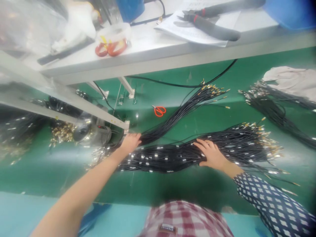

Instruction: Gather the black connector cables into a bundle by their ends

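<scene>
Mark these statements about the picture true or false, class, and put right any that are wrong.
1. The right hand rests on the wide cable bundle. True.
2. The left hand grips the orange-handled scissors. False: the scissors lie apart on the green surface, and the left hand is at the narrower cable bundle.
3. The pliers lie partly over paper. True.
4. Both forearms are covered by patterned sleeves. False: only the right arm shows a patterned sleeve; the left forearm is bare.
</scene>
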Demonstrator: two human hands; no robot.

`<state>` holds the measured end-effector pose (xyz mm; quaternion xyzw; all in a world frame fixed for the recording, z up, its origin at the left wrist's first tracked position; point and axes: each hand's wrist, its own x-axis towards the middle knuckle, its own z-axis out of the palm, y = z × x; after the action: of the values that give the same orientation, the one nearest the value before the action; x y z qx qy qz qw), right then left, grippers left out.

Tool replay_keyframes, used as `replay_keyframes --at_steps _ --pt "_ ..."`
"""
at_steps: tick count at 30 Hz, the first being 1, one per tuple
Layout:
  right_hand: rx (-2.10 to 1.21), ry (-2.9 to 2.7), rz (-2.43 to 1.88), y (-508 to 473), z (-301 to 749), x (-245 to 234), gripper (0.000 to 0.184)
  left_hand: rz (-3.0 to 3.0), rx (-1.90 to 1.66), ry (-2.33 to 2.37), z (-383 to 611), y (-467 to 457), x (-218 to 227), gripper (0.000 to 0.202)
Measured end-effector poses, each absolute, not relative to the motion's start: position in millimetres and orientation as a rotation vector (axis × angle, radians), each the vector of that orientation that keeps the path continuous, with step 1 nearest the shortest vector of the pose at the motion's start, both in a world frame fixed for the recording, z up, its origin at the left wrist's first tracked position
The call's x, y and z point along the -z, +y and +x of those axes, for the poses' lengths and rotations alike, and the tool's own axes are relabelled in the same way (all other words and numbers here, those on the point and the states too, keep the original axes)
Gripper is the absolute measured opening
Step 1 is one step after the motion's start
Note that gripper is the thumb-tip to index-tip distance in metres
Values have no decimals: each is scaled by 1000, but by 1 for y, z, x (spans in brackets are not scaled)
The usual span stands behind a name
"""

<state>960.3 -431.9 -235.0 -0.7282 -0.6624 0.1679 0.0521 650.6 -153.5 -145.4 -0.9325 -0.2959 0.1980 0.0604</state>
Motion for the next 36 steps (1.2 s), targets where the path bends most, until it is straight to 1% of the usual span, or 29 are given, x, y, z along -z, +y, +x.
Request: replay_keyframes --at_steps 3,6,8,11,13,15,17,20,24,27,30,32,33,35,36 --pt "-413 -2096 -2183 -433 961 237 91 -2737 -593 -978 631 -151 152 25" --pt "-254 -2188 -2166 -433 960 238 95 -2629 -607 -1093 619 -147 142 33" --pt "-218 -2216 -2160 -431 962 238 95 -2596 -687 -1139 617 -150 133 33" --pt "-306 -2203 -2153 -426 966 238 90 -2606 -834 -1133 622 -168 112 28" --pt "-382 -2191 -2142 -424 970 238 89 -2619 -867 -1100 629 -183 91 26" --pt "-411 -2184 -2131 -423 972 240 89 -2620 -810 -1049 636 -195 72 26" --pt "-405 -2179 -2122 -424 973 242 90 -2617 -702 -1040 640 -199 63 26" --pt "-374 -2166 -2121 -424 969 242 90 -2656 -641 -1228 636 -187 81 30" --pt "-293 -2152 -2141 -431 966 238 85 -2718 -632 -1356 620 -162 134 26" --pt "-228 -2112 -2159 -449 974 239 85 -2732 -512 -1428 613 -161 157 34" --pt "-187 -2014 -2268 -472 993 243 90 -2858 -273 -1335 608 -192 163 42" --pt "-191 -1943 -2357 -478 1007 244 87 -3078 -115 -1101 604 -225 167 47" --pt "-215 -1926 -2383 -477 1015 243 81 -3165 -108 -997 602 -240 171 56" --pt "-325 -2006 -2373 -460 1031 236 63 -3188 -198 -918 600 -262 183 87" --pt "-393 -2085 -2340 -446 1040 231 55 -3144 -245 -925 601 -267 189 96"
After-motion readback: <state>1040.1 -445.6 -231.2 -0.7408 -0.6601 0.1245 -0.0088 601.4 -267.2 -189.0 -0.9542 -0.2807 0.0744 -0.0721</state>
